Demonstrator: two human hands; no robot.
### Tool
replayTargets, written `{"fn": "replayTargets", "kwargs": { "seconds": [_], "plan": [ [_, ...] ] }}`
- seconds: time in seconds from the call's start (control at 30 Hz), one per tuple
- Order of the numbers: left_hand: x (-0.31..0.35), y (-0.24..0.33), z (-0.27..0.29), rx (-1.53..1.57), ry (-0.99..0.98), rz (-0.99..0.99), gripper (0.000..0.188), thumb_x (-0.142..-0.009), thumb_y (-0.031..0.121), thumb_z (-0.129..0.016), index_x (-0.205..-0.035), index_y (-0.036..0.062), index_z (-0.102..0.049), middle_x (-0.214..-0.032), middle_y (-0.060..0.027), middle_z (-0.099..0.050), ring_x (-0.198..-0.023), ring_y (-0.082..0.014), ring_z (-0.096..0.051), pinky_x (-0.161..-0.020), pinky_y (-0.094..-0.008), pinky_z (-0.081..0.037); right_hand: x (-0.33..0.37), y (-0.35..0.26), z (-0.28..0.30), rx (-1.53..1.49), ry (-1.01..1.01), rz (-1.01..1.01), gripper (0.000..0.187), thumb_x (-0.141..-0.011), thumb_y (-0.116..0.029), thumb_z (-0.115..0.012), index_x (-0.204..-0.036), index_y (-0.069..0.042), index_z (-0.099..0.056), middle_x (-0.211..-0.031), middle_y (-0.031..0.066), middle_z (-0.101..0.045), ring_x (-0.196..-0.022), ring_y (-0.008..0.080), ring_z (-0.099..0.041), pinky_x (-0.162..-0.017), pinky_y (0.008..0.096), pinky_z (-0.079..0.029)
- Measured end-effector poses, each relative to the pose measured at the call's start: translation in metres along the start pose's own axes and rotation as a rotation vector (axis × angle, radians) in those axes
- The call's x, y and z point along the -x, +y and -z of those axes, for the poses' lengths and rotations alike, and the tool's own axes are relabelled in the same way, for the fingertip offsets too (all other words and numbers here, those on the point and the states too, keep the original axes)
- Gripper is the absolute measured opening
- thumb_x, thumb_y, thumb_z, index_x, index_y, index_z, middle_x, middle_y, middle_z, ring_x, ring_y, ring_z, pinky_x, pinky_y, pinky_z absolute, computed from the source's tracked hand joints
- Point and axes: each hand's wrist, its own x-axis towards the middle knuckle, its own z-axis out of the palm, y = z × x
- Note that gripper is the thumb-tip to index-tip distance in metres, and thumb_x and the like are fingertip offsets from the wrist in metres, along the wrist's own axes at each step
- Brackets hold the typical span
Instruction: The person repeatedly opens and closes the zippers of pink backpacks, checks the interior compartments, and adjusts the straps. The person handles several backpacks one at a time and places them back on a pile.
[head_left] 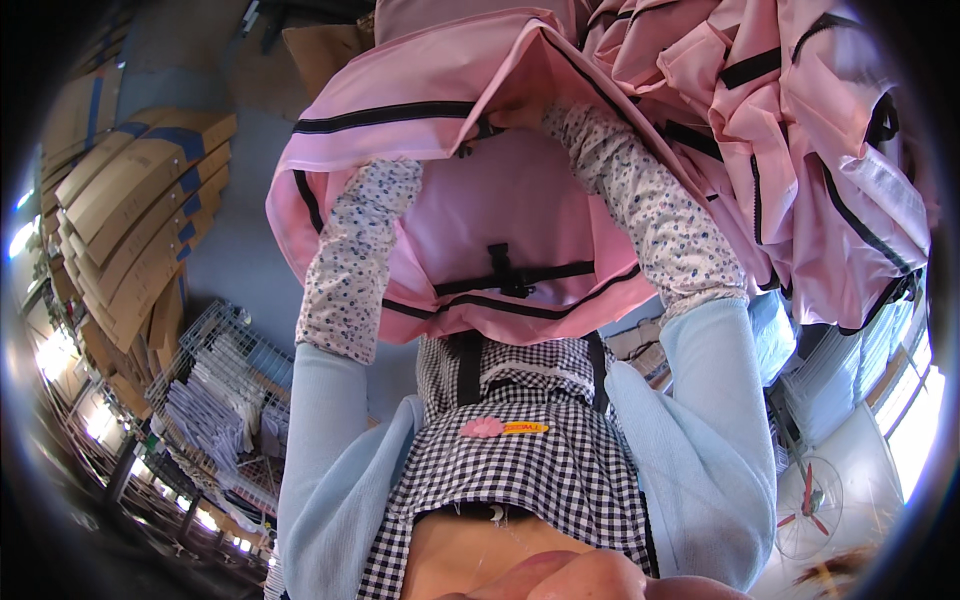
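A large pink fabric bag (500, 190) with black zips is spread wide in front of me, its mouth toward me. Both my forearms, in flower-patterned sleeve covers, reach into it. My right hand (520, 115) is at the upper part of the opening, in shadow, its fingers closed at the pink edge beside a small black fitting (486, 127). The left sleeve cover (365, 240) goes in under the upper flap, which hides my left hand. Across the bag's inside runs a black strap with a buckle (510, 275).
More pink bags (790, 130) are heaped at the upper right, close to my right arm. Flattened cardboard boxes (145, 200) stand stacked at the left. Below them is a wire cage (215, 320) with pale folded items. A fan (808, 505) stands at the lower right.
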Motion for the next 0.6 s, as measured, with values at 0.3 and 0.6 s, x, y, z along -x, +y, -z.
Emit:
{"fn": "replayTargets", "kwargs": {
  "seconds": [0.3,0.6],
  "plan": [
    [0.051,0.093,0.046,0.271,0.366,0.164,0.05,-0.083,0.021,-0.063,-0.129,0.0026,-0.054,-0.127,-0.0234,-0.057,-0.113,-0.0421,-0.057,-0.098,-0.0468,-0.047,-0.082,0.006,-0.049,0.798,0.575,-0.216,0.043,-0.093,-0.041,-0.055,-0.125,-0.015,-0.067,-0.13,0.0157,-0.057,-0.125,0.0284,-0.053,-0.102,0.0414,-0.044],
    [0.253,0.188,0.075,0.483,-0.491,0.769,0.027,-0.091,0.027,-0.06,-0.105,0.004,-0.062,-0.098,-0.0191,-0.069,-0.092,-0.039,-0.066,-0.078,-0.0467,-0.053,-0.051,-0.102,-0.038,0.548,-0.005,-0.368,0.039,-0.091,-0.029,-0.06,-0.126,-0.013,-0.066,-0.135,0.014,-0.06,-0.124,0.0313,-0.059,-0.102,0.0456,-0.049]
  ]
}}
